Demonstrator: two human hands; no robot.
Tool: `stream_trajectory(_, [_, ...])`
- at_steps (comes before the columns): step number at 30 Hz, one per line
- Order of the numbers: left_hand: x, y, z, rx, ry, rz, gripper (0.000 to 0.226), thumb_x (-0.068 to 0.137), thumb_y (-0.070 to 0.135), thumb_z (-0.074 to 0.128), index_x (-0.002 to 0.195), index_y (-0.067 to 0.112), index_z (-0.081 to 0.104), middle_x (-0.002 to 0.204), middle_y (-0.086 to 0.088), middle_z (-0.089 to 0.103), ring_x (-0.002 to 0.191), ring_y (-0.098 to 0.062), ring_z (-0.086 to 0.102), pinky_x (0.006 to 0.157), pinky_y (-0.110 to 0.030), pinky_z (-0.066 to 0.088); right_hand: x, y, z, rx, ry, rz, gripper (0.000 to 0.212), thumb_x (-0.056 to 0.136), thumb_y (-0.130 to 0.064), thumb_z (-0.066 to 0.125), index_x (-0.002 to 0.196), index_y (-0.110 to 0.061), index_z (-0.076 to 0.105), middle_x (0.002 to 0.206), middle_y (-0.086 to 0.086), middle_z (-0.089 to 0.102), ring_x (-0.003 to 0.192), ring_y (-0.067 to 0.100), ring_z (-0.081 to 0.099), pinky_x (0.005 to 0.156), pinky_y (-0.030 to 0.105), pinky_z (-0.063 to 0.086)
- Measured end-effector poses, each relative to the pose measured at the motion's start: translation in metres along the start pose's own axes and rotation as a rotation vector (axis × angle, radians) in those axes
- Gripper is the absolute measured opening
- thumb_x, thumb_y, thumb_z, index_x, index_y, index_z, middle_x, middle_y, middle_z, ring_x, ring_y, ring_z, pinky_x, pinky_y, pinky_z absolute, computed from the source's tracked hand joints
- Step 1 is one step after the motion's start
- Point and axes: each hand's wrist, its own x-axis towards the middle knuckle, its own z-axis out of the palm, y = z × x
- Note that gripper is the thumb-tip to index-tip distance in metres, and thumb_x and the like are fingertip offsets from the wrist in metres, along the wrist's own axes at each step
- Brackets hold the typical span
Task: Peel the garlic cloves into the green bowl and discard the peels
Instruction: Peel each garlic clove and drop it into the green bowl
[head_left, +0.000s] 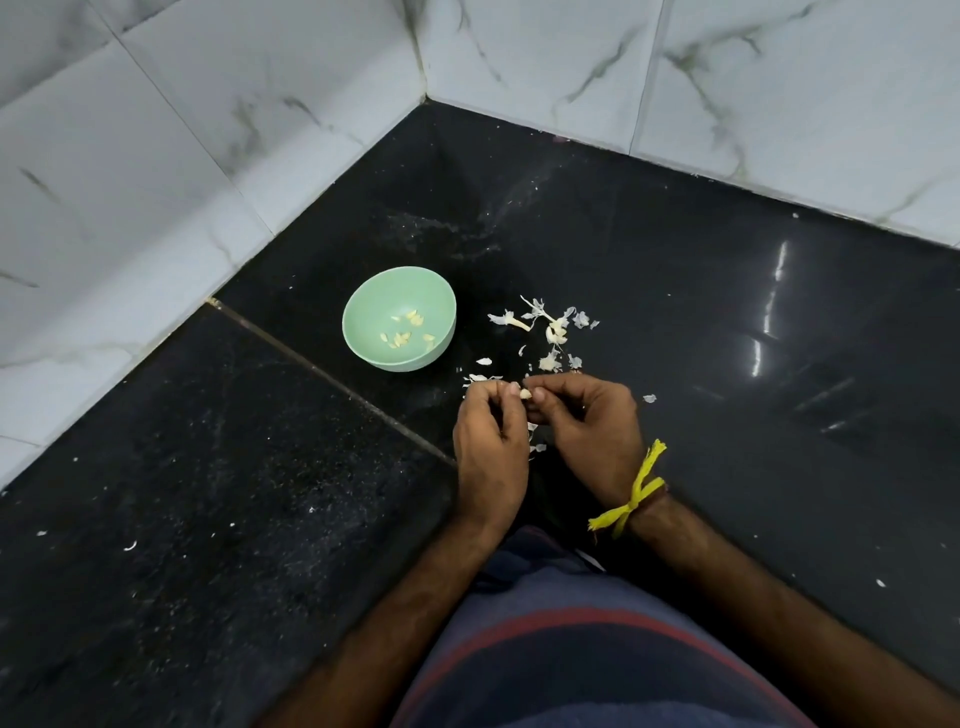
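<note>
Head view: both the left hand (488, 431) and right hand (587, 421) pinch one garlic clove (525, 394), peeling it; next, I think, it drops into the green bowl (363, 304).

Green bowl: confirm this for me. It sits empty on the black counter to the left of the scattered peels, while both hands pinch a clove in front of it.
Not quite: the green bowl is not empty. The head view shows several peeled cloves lying in it. The rest holds: it sits on the black counter left of the scattered peels, and the left hand and right hand pinch a clove.
</note>
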Motion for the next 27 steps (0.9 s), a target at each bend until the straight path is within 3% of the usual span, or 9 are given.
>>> stream_trajectory(4, [0.001,0.005,0.000,0.029,0.088,0.045,0.033,0.095,0.042,0.048,0.097,0.012,0.060,0.091,-0.001,0.066,0.088,-0.022,0.062,0.083,-0.050,0.051,-0.003,-0.007,0.000,0.216,-0.066,0.076,0.016,0.086,-0.003,0.072,0.102,-0.003,0.074,0.095,0.009,0.076,0.094,0.026,0.073,0.087,0.043,0.057])
stream_trajectory(7, [0.000,0.007,0.000,0.045,0.067,0.069,0.028,0.096,0.037,0.049,0.095,0.012,0.060,0.090,0.000,0.065,0.087,-0.021,0.061,0.082,-0.048,0.051,-0.002,-0.010,-0.001,0.370,-0.063,0.166,0.017,0.084,-0.002,0.073,0.100,0.001,0.073,0.095,0.017,0.075,0.096,0.033,0.072,0.089,0.045,0.055])
stream_trajectory(12, [-0.003,0.007,0.000,0.055,0.023,0.073,0.024,0.097,0.034,0.049,0.094,0.013,0.060,0.089,0.001,0.064,0.086,-0.018,0.061,0.081,-0.044,0.051,-0.002,-0.011,-0.003,0.428,-0.082,0.222,0.013,0.088,0.000,0.066,0.100,0.004,0.071,0.096,0.020,0.074,0.093,0.033,0.072,0.081,0.038,0.058])
stream_trajectory(16, [0.000,0.001,-0.001,0.069,0.038,0.074,0.024,0.097,0.034,0.051,0.093,0.012,0.061,0.089,0.000,0.065,0.085,-0.019,0.061,0.081,-0.048,0.052,-0.001,-0.009,-0.004,0.476,-0.090,0.250,0.010,0.087,-0.003,0.067,0.094,-0.001,0.072,0.095,0.021,0.073,0.091,0.032,0.069,0.087,0.042,0.056])
stream_trajectory(19, [0.003,0.001,-0.004,0.053,0.027,0.080,0.018,0.097,0.029,0.057,0.092,0.013,0.064,0.085,0.003,0.067,0.083,-0.018,0.064,0.079,-0.048,0.053,0.001,-0.007,-0.007,0.556,-0.096,0.286,0.019,0.079,-0.011,0.068,0.095,0.000,0.071,0.087,0.017,0.073,0.083,0.026,0.068,0.083,0.039,0.056])
stream_trajectory(24, [0.005,0.009,-0.013,-0.022,0.053,0.117,0.017,0.094,0.022,0.064,0.109,0.018,0.074,0.098,0.008,0.074,0.093,-0.008,0.070,0.084,-0.029,0.057,0.003,-0.004,-0.016,0.623,-0.111,0.295,0.022,0.079,-0.011,0.067,0.097,0.001,0.069,0.083,0.017,0.070,0.077,0.024,0.068,0.075,0.030,0.059])
stream_trajectory(27, [0.004,0.013,-0.016,-0.023,0.013,0.247,0.011,0.094,0.012,0.070,0.102,0.014,0.077,0.097,0.009,0.073,0.092,-0.008,0.070,0.079,-0.018,0.053,0.004,-0.005,-0.018,0.607,-0.120,0.279,0.024,0.082,-0.009,0.066,0.102,0.005,0.068,0.087,0.020,0.071,0.079,0.026,0.069,0.075,0.031,0.059])
